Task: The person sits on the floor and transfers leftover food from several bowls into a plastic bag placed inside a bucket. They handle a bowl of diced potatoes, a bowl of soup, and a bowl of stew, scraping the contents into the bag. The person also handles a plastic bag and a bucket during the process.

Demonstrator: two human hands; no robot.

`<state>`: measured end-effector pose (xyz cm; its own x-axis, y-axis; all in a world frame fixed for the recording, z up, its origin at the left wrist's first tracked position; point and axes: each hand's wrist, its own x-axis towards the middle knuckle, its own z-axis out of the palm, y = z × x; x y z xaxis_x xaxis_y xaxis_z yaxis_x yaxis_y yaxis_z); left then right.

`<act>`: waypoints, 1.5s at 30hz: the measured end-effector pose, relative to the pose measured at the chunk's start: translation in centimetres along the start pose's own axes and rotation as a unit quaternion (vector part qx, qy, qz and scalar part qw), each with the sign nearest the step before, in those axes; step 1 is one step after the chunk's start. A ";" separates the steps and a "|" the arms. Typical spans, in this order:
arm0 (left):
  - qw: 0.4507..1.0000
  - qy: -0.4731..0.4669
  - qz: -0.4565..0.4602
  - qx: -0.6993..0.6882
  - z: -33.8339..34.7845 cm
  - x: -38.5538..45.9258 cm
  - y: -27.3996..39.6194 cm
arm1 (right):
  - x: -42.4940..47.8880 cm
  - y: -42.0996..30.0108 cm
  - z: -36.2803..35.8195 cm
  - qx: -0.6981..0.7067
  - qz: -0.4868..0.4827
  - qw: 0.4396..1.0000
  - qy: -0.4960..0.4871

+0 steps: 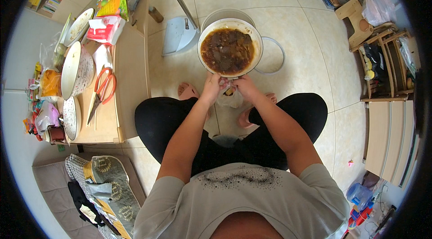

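Note:
My left hand and my right hand meet at the near rim of a white round bowl holding dark brown liquid with food pieces. Their fingers close on the top of a clear plastic bag, which hangs between them with something dark and yellowish inside. Whether the hands also carry the bowl, I cannot tell. The bowl overlaps a pale round bin behind it. A pale ring lies on the floor at the bowl's right.
A light blue dustpan with a metal pole stands left of the bin, near a small bottle. The wooden table holds red-handled scissors, bowls and a tissue pack. A wooden rack stands far right.

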<state>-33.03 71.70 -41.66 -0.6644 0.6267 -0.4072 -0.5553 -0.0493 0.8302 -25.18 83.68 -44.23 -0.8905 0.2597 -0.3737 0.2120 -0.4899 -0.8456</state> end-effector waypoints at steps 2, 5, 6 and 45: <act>1.000 0.008 -0.002 0.015 -0.4 0.3 -0.4 | 0.2 0.5 -0.1 0.004 0.008 1.000 0.010; 1.000 -0.017 -0.007 0.007 -1.5 1.0 -1.4 | 0.4 1.1 -0.1 0.010 0.010 1.000 0.020; 1.000 -0.018 -0.003 -0.008 -1.1 0.8 -1.1 | 0.5 0.9 -0.2 0.003 0.014 1.000 0.014; 0.999 -0.006 0.035 0.016 -2.1 -2.0 -2.8 | 2.2 -8.4 -13.1 -0.481 0.015 0.857 0.187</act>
<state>-31.18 68.99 -43.94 -0.6955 0.6313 -0.3433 -0.4914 -0.0693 0.8682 -23.60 99.25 -42.97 -0.7255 0.5956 -0.3447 0.6262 0.3637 -0.6896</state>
